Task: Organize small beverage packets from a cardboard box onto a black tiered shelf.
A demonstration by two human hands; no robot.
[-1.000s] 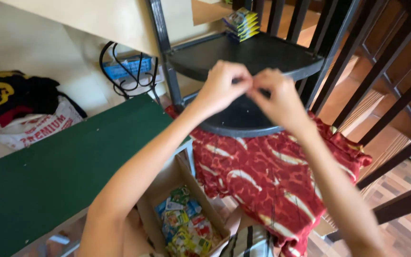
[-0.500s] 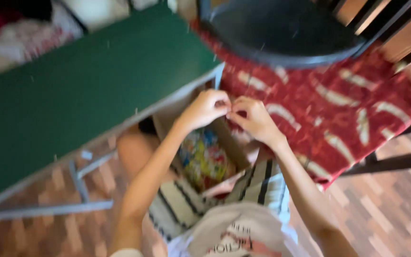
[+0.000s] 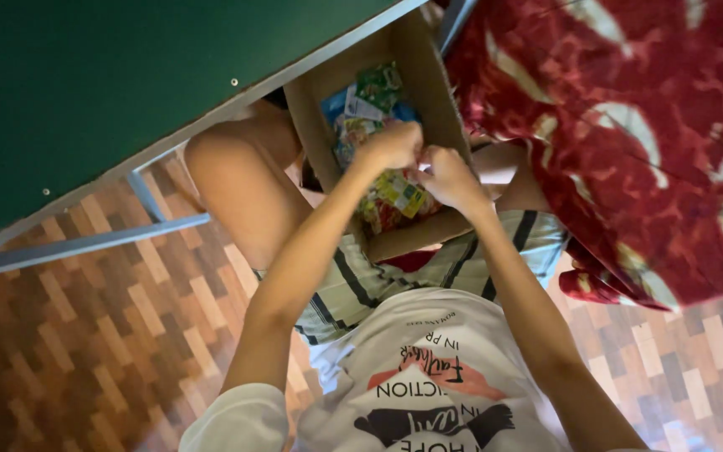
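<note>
An open cardboard box (image 3: 428,100) rests on my lap, filled with several colourful sachets (image 3: 370,100). My left hand (image 3: 391,144) and my right hand (image 3: 449,177) meet just above the box's near half, fingertips pinched together at one spot. Whatever sits between the fingers is too small or too hidden to make out. A yellow and green sachet (image 3: 401,197) lies right under the hands. My striped shorts (image 3: 378,285) and white printed shirt (image 3: 428,377) fill the bottom of the view.
A green table top (image 3: 110,92) with a grey metal frame (image 3: 85,243) stands at the left, its edge over the box's far end. A red patterned cloth (image 3: 629,142) hangs at the right. Below is brick-patterned flooring (image 3: 60,351).
My view has tipped down from the black chair and table to my lap. Both hands, still pinched together, have come down from chair height to just above the box.
</note>
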